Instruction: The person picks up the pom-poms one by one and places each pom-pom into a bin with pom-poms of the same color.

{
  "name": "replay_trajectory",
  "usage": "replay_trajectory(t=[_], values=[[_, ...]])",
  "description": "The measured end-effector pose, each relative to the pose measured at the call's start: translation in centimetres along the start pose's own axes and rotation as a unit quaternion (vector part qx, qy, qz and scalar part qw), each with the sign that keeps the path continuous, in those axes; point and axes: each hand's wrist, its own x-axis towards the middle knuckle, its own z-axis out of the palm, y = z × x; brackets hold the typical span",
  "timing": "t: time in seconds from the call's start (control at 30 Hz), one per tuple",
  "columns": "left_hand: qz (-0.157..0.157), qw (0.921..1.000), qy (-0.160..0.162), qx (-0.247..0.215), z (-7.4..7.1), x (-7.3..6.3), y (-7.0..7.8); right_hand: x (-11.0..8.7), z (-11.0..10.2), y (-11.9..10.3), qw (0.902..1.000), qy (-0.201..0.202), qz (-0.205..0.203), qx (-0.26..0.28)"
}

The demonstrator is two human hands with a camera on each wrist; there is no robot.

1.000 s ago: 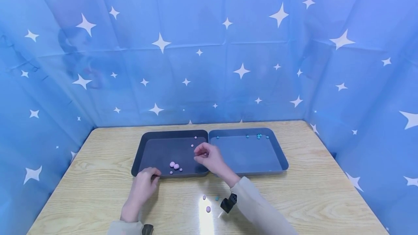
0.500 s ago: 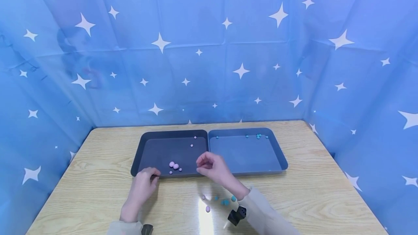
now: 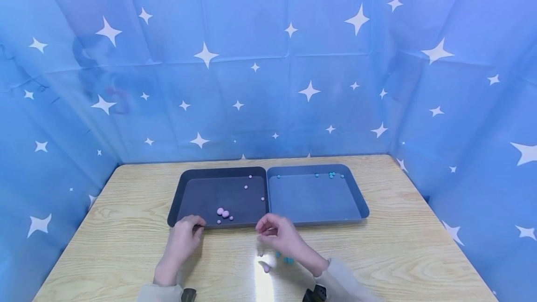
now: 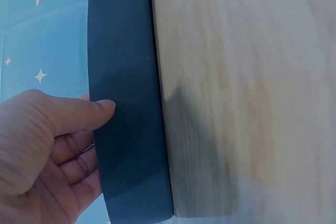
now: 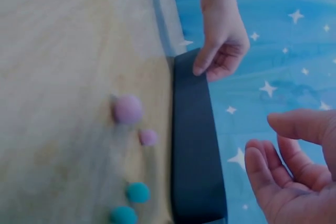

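Observation:
My left hand (image 3: 184,241) grips the near wall of the dark tray (image 3: 201,175), thumb over its outer face in the left wrist view. Inside that tray lie several pink balls (image 3: 225,214) of differing sizes. My right hand (image 3: 282,236) hovers by the tray's near right corner, thumb and fingers apart with nothing between them in the right wrist view. Below it on the table, pink balls, including a larger one (image 5: 127,109) and a smaller one (image 5: 148,137), lie near teal balls (image 5: 138,192). The hand partly hides this group in the head view.
A blue-grey tray (image 3: 314,199) adjoins the dark tray on the right, with several teal balls (image 3: 331,176) along its far side. Both stand on a wooden table (image 3: 402,227). A blue curtain with white stars (image 3: 268,83) encloses the table behind and at the sides.
My right hand has drawn back from over the dark tray toward the balls on the table. A small pink ball now shows near that tray's right wall. My left hand has stayed put.

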Motion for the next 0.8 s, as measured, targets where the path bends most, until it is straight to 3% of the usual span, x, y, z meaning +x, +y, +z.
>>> replay_trajectory(t=[0.17,0.53,0.8], values=[[0.002,1.0,0.002,0.0,0.0,0.0,0.0,-0.8,0.5,1.5,0.9998,-0.012,-0.001,0.017],[0.0,1.0,0.0,-0.002,0.0,-0.1,-0.1,-2.6,1.5,2.4,0.9981,-0.054,0.001,0.03],[0.008,1.0,0.004,-0.002,-0.1,0.0,0.1,-3.1,1.8,2.9,0.9972,-0.072,0.011,-0.015]])
